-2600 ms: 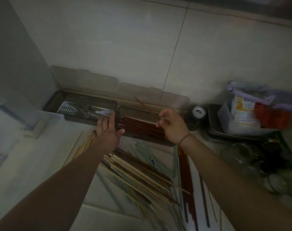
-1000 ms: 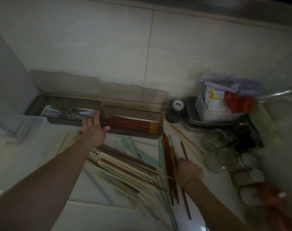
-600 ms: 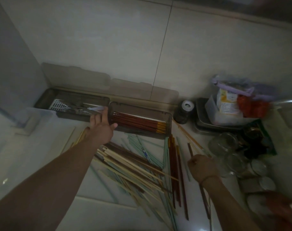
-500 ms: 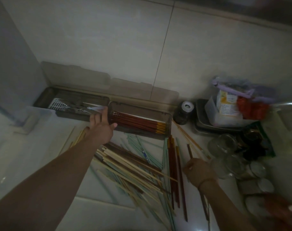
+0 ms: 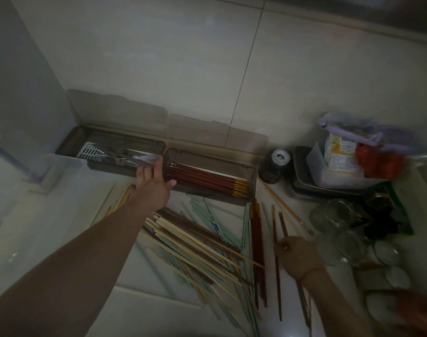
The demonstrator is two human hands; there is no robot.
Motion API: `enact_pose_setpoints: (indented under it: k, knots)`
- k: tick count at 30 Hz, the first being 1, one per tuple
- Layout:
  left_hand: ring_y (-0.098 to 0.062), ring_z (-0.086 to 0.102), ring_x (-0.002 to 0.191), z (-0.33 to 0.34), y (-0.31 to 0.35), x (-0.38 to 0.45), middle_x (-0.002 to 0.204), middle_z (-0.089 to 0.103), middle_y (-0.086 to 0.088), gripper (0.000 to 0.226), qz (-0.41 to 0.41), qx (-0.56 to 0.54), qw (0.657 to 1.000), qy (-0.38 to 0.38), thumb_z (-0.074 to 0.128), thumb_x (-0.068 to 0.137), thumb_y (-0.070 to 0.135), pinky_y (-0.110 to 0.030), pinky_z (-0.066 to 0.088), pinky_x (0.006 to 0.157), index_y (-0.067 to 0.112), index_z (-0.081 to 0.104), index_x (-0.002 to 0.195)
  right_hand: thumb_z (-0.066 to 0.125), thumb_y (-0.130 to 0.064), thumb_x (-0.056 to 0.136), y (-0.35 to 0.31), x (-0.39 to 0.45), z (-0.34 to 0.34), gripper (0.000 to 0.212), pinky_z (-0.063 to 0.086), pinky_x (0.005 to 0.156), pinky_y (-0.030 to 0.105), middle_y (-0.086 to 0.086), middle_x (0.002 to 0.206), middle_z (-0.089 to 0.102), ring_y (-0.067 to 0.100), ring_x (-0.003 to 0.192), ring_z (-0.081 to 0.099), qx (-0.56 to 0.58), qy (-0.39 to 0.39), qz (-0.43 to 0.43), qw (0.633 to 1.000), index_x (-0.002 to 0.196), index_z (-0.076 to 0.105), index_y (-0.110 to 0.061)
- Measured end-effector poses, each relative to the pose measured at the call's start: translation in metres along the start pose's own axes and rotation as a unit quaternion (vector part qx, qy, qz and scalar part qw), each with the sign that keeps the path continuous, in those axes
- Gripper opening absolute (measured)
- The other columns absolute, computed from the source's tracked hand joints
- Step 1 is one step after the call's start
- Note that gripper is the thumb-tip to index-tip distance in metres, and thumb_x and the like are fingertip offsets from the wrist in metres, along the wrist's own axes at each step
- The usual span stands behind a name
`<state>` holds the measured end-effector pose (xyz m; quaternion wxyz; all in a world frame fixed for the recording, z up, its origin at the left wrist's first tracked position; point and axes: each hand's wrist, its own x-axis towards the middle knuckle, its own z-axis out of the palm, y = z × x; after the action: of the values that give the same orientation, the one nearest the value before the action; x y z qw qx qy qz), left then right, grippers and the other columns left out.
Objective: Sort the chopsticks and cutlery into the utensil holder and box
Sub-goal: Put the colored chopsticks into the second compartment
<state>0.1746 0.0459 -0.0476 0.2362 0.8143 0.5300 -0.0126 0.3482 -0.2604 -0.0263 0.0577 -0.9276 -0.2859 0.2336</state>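
Observation:
Two long brown boxes lie against the wall. The left box (image 5: 68, 145) holds cutlery and a pale slotted turner. The right box (image 5: 252, 184) holds red-brown chopsticks with yellow ends (image 5: 207, 177). My left hand (image 5: 152, 183) rests with straight fingers on the near edge where the two boxes meet. A loose pile of pale, green and brown chopsticks (image 5: 195, 237) covers the counter in front. My right hand (image 5: 296, 255) pinches a dark brown chopstick (image 5: 283, 223) at the pile's right side.
A dark jar with a white lid (image 5: 274, 166) stands right of the boxes. Behind it a metal tray (image 5: 298, 181) carries a plastic tub with packets. Glass jars (image 5: 334, 215) and lids crowd the right edge. A clear plastic container (image 5: 49, 173) sits at the left.
My right hand left the right box, came down to the pile's right side and took a dark chopstick. My left hand has stayed on the boxes' edge.

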Motion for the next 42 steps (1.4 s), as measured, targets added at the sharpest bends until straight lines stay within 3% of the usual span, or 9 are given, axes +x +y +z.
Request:
enact_pose_setpoints:
  k: [5, 12, 15, 17, 21, 23, 26, 36, 42]
  knots:
    - [-0.024, -0.007, 0.146, 0.001, 0.000, 0.002, 0.158, 0.006, -0.007, 0.072, -0.011, 0.001, 1.000, -0.010, 0.037, 0.100, 0.048, -0.059, 0.018, 0.113, 0.029, -0.009, 0.152, 0.043, -0.019, 0.100, -0.029, -0.009, -0.067, 0.021, 0.035, 0.034, 0.021, 0.013, 0.058, 0.065, 0.020, 0.035, 0.051, 0.439, -0.071, -0.013, 0.896, 0.093, 0.054, -0.003]
    - [-0.025, -0.009, 0.147, -0.001, 0.002, 0.004, 0.159, 0.004, -0.006, 0.073, -0.018, 0.009, 0.999, -0.031, 0.036, 0.100, 0.048, -0.060, 0.016, 0.113, 0.030, -0.013, 0.151, 0.031, -0.035, 0.099, -0.084, -0.002, -0.083, 0.036, 0.056, 0.051, 0.029, 0.020, 0.109, 0.068, 0.029, 0.075, 0.071, 0.674, -0.208, -0.083, 0.704, 0.112, 0.054, -0.010]
    - [-0.026, -0.010, 0.147, -0.002, 0.002, 0.003, 0.159, 0.002, -0.006, 0.073, -0.015, 0.008, 0.999, -0.037, 0.035, 0.100, 0.048, -0.061, 0.015, 0.114, 0.030, -0.014, 0.151, 0.042, -0.033, 0.095, -0.106, 0.003, -0.080, 0.025, 0.057, 0.055, 0.032, 0.014, 0.103, 0.069, 0.026, 0.074, 0.069, 0.713, -0.248, -0.082, 0.651, 0.101, 0.056, -0.014]
    - [-0.026, -0.010, 0.147, -0.003, 0.003, 0.003, 0.159, 0.001, -0.006, 0.073, -0.015, 0.006, 0.999, -0.041, 0.034, 0.100, 0.048, -0.061, 0.014, 0.113, 0.030, -0.014, 0.151, 0.048, -0.008, 0.093, -0.117, 0.013, -0.073, 0.009, 0.055, 0.055, 0.030, 0.011, 0.092, 0.068, 0.023, 0.066, 0.065, 0.690, -0.218, -0.089, 0.684, 0.097, 0.054, -0.012]
    - [-0.027, -0.011, 0.147, -0.005, 0.003, 0.002, 0.159, 0.000, -0.005, 0.074, -0.017, 0.015, 0.999, -0.049, 0.034, 0.101, 0.048, -0.062, 0.015, 0.113, 0.029, -0.017, 0.150, 0.043, 0.011, 0.089, -0.139, 0.045, -0.059, 0.026, 0.046, 0.057, 0.012, 0.008, 0.085, 0.064, 0.015, 0.065, 0.055, 0.401, -0.002, -0.170, 0.900, 0.087, 0.052, -0.012]
    - [-0.027, -0.010, 0.147, -0.004, 0.002, 0.002, 0.159, 0.001, -0.005, 0.074, -0.016, 0.014, 0.999, -0.048, 0.034, 0.100, 0.049, -0.062, 0.015, 0.113, 0.030, -0.017, 0.150, 0.040, 0.010, 0.085, -0.146, 0.069, -0.054, 0.028, 0.042, 0.065, 0.012, 0.005, 0.085, 0.061, 0.013, 0.074, 0.054, 0.230, 0.089, -0.231, 0.941, 0.082, 0.051, -0.016]
    - [-0.026, -0.010, 0.147, -0.004, 0.002, 0.001, 0.159, 0.002, -0.005, 0.076, -0.020, 0.010, 0.999, -0.037, 0.036, 0.100, 0.049, -0.062, 0.015, 0.113, 0.029, -0.018, 0.150, 0.046, 0.002, 0.083, -0.152, 0.099, -0.043, 0.027, 0.047, 0.077, 0.028, 0.000, 0.086, 0.061, 0.021, 0.084, 0.057, 0.080, 0.110, -0.279, 0.951, 0.078, 0.052, -0.024]
    - [-0.025, -0.010, 0.147, -0.003, 0.004, -0.001, 0.160, 0.003, -0.005, 0.077, -0.022, 0.016, 0.999, -0.032, 0.033, 0.100, 0.049, -0.060, 0.014, 0.114, 0.026, -0.022, 0.149, 0.055, 0.016, 0.075, -0.148, 0.142, -0.002, 0.040, 0.038, 0.102, 0.029, 0.016, 0.120, 0.063, 0.032, 0.112, 0.057, -0.002, 0.029, -0.331, 0.943, 0.106, 0.070, -0.005]
    - [-0.025, -0.009, 0.147, 0.001, 0.003, 0.001, 0.159, 0.005, -0.005, 0.077, -0.025, 0.012, 0.999, -0.024, 0.033, 0.100, 0.050, -0.060, 0.013, 0.114, 0.027, -0.021, 0.149, 0.052, 0.016, 0.074, -0.112, 0.119, -0.005, 0.028, 0.038, 0.094, 0.015, 0.016, 0.096, 0.070, 0.027, 0.092, 0.064, 0.139, 0.193, -0.340, 0.910, 0.082, 0.071, -0.002]
